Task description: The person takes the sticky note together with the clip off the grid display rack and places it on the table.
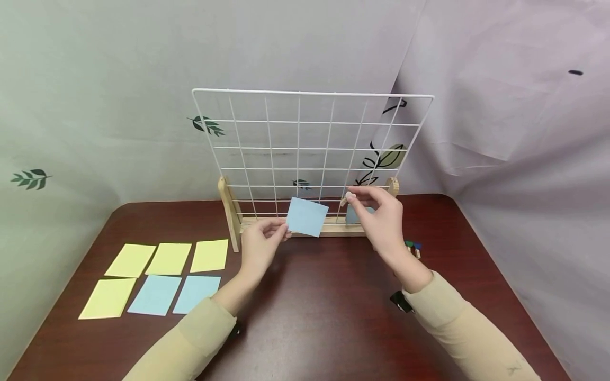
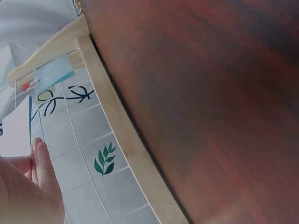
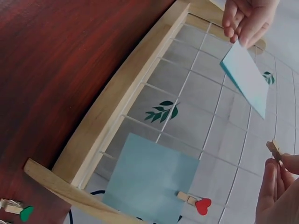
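Two hands worked at the wire grid [image 1: 310,153]: left hand [image 1: 261,244] pinched a blue note [image 1: 307,216], right hand [image 1: 378,219] apparently pinched a small wooden clip [image 3: 274,150]; next, clipping note to wire needed alignment.

I see both arms reaching forward in beige sleeves. My left hand [image 1: 261,239] is raised, thumb and fingers pinched together; my right hand [image 1: 379,217] is raised higher, fingertips pinched.

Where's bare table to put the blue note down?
Free: the table between both forearms, in front of the grid stand. Crowded: the left side with six notes, and right of the right hand, where small clips lie.
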A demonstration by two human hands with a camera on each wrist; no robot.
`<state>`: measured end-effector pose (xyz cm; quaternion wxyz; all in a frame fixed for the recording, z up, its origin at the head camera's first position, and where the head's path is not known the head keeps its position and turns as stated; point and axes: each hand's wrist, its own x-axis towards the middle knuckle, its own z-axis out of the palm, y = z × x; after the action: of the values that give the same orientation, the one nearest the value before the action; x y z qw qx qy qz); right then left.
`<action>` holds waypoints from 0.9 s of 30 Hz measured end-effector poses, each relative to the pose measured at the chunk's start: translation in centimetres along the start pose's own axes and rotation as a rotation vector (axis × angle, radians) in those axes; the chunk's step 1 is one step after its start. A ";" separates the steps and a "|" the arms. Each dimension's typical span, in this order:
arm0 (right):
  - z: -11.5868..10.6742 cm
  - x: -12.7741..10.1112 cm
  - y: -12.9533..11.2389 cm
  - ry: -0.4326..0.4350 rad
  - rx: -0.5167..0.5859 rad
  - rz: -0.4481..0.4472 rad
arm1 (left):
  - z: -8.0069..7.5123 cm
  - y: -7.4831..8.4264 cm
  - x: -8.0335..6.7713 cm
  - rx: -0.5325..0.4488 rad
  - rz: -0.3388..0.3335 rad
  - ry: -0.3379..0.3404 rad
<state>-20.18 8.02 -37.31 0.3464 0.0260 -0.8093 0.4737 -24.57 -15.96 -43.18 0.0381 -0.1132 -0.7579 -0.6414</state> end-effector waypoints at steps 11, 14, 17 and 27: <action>-1.2 -1.1 0.9 -0.012 0.012 0.047 | -2.1 -0.2 -1.1 0.001 -0.104 -0.034; -1.5 -1.4 1.1 -0.019 0.009 0.080 | -2.8 -0.3 -1.5 0.017 -0.124 -0.035; -1.9 -1.8 1.5 -0.019 0.011 0.107 | -3.5 -0.5 -1.8 0.021 -0.145 -0.034; -3.4 -2.7 2.9 -0.023 0.002 0.159 | -5.9 -1.8 -2.6 0.086 -0.178 -0.012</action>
<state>-17.43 11.51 -39.99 0.2985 -0.0323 -0.8123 0.5001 -22.95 -22.37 -44.45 -0.0187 -0.0478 -0.7919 -0.6085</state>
